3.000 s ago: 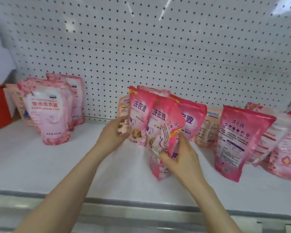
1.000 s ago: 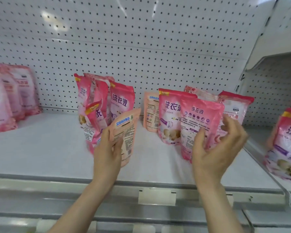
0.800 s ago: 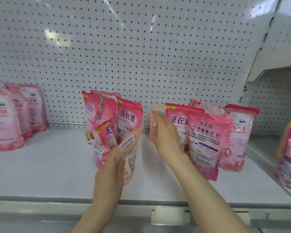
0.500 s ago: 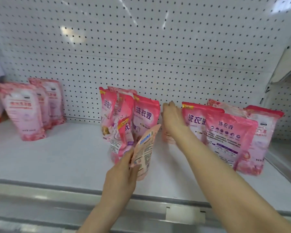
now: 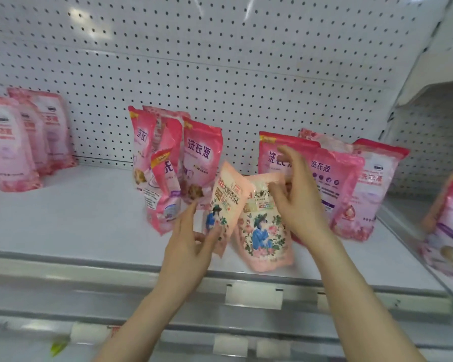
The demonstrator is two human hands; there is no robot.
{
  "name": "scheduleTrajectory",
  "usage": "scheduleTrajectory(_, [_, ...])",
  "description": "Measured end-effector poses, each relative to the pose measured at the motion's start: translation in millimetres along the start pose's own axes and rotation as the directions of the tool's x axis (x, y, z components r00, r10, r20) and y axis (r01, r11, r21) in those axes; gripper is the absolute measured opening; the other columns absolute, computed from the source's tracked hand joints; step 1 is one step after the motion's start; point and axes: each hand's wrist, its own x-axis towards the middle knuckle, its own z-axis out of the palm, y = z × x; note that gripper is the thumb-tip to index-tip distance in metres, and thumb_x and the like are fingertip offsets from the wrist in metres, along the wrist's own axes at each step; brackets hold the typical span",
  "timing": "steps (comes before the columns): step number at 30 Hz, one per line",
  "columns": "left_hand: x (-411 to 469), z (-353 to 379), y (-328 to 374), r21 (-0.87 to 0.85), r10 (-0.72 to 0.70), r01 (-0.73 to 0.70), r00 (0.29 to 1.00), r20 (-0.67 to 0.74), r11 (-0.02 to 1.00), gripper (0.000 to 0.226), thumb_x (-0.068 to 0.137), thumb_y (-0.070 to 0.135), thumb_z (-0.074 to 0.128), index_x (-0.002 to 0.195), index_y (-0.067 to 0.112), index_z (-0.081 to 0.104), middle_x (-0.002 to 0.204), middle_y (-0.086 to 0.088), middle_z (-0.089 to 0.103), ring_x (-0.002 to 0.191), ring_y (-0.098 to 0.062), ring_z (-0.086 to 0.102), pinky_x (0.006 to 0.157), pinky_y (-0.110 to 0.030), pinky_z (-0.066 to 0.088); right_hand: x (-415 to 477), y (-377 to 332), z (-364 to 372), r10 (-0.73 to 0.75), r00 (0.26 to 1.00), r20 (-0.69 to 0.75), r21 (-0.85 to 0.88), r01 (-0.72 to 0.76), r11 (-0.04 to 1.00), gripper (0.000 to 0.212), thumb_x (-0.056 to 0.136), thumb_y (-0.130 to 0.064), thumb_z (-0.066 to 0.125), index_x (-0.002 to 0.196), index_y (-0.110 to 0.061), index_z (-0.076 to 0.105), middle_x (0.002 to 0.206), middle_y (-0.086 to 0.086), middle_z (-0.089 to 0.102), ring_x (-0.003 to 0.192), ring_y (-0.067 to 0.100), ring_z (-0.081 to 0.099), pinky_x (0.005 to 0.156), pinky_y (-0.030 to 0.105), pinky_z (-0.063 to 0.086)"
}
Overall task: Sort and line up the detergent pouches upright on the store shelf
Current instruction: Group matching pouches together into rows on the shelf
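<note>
My left hand [image 5: 191, 246] pinches one peach pouch [image 5: 228, 202]; my right hand [image 5: 296, 197] grips the second peach pouch [image 5: 264, 231].
Half a second ago my right hand reached to the back of the shelf [image 5: 76, 218] and the left's pouch showed its back. Now it faces front, tilted, centre frame. The second stands just right of it, near the shelf's front edge, held by its top.

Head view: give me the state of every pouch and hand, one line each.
left peach pouch: tilted, held by its lower part.
left hand: pinches the left peach pouch.
right peach pouch: roughly upright near the front of the shelf.
right hand: at the right peach pouch's top; grip unclear.
small pink pouch: leaning in front of the middle group.
pale pouches: upright, far left.
</note>
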Motion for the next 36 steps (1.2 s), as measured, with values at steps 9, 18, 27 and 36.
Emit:
scheduleTrajectory(9, [41.4,-10.3,5.4,-0.168,-0.053,0.119,0.934,0.354,0.979,0.07,0.085,0.041,0.069,0.14,0.049,0.026,0.14,0.025,0.042,0.13,0.0,0.041,0.109,-0.037,0.039,-44.4,21.8,16.5,0.494,0.826,0.27,0.509,-0.558,0.655,0.05,0.076,-0.005,0.081,0.117,-0.015,0.055,0.104,0.006,0.075,0.085,0.017,0.075,0.065,0.035,0.06])
scheduleTrajectory(18, [29.7,-12.1,14.6,-0.436,-0.201,0.199,0.979,0.043,0.878,0.033,0.08,0.006,0.074,0.108,0.016,0.06,0.095,0.009,0.075,0.087,-0.008,0.072,0.068,-0.022,0.058,-43.9,12.7,0.7,0.483,0.857,0.178,0.62,-0.479,0.622,0.03,0.082,-0.001,0.073,0.106,-0.017,0.063,0.099,0.001,0.077,0.085,0.018,0.075,0.068,0.035,0.061])
scheduleTrajectory(27, [-7.9,-63.5,20.0,-0.526,-0.208,0.178,0.978,0.003,0.831,0.028,0.078,0.008,0.076,0.103,0.013,0.064,0.096,-0.002,0.077,0.085,-0.021,0.074,0.069,-0.037,0.061,-59.8,-38.1,1.7,0.461,0.876,0.145,0.731,-0.409,0.547,0.026,0.082,0.002,0.071,0.097,-0.019,0.065,0.092,-0.001,0.078,0.083,0.018,0.075,0.061,0.028,0.058])
scheduleTrajectory(36, [-32.1,-179.9,-51.6,-0.589,-0.241,0.221,0.969,0.045,0.777,0.03,0.081,0.004,0.071,0.11,0.005,0.062,0.102,-0.007,0.075,0.091,-0.025,0.073,0.073,-0.038,0.061,-103.2,-140.2,77.3,0.506,0.856,0.11,0.728,-0.416,0.546,0.026,0.082,0.006,0.069,0.097,-0.015,0.067,0.082,-0.006,0.077,0.074,0.011,0.074,0.055,0.024,0.057])
